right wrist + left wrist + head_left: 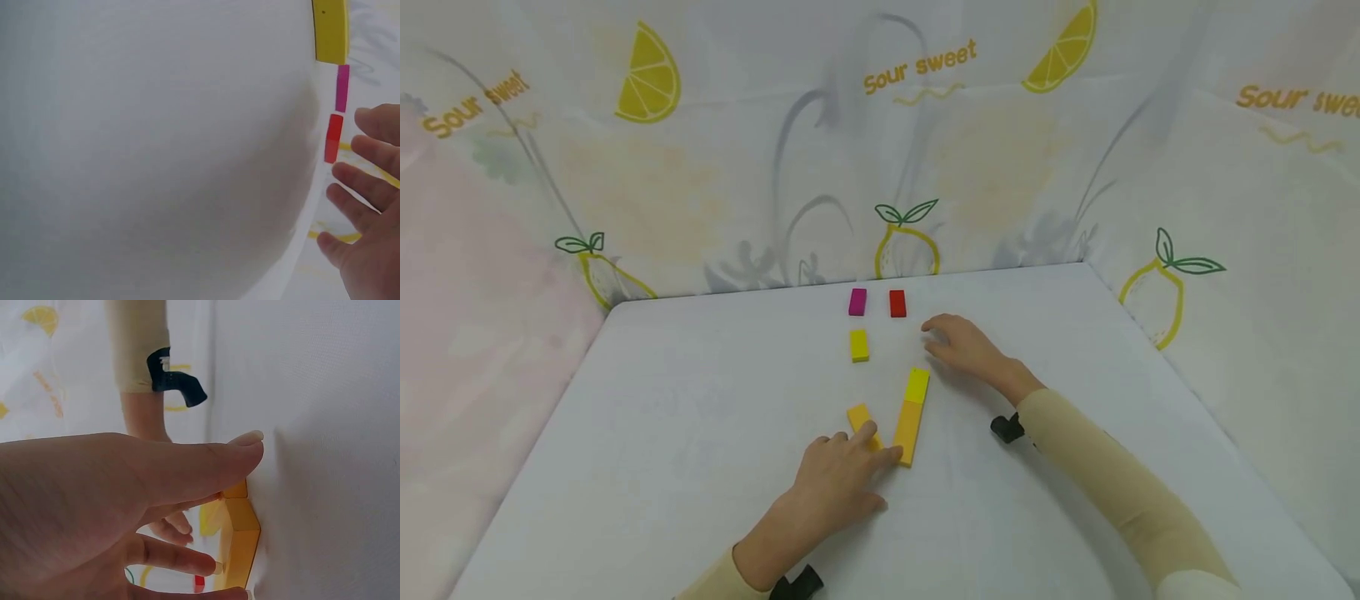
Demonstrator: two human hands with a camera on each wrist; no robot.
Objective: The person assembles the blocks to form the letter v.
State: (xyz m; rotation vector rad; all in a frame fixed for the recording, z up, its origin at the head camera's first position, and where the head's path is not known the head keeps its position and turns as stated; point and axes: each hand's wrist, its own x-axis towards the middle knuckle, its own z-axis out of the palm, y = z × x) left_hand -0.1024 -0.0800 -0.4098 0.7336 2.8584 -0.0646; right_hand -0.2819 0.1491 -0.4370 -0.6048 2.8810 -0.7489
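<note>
My left hand (842,479) reaches over two orange blocks with fingers extended. Its middle fingertip rests on the slanted orange block (860,413), and its index fingertip touches the near end of the other orange block (910,423). That second block lies end to end with a yellow block (917,386), forming a short row. In the left wrist view, fingertips press against an orange block (242,540) while the thumb stays apart from it. My right hand (966,346) hovers right of the row, fingers spread and loosely bent, holding nothing; the red block (897,303) is to its upper left.
Farther back lie a magenta block (857,302) and, nearer, a separate yellow block (859,345). All rest on a white-covered table (700,400). A lemon-printed cloth (737,167) hangs behind the table's back edge. Black wrist mounts (1007,428) stick out below the forearms.
</note>
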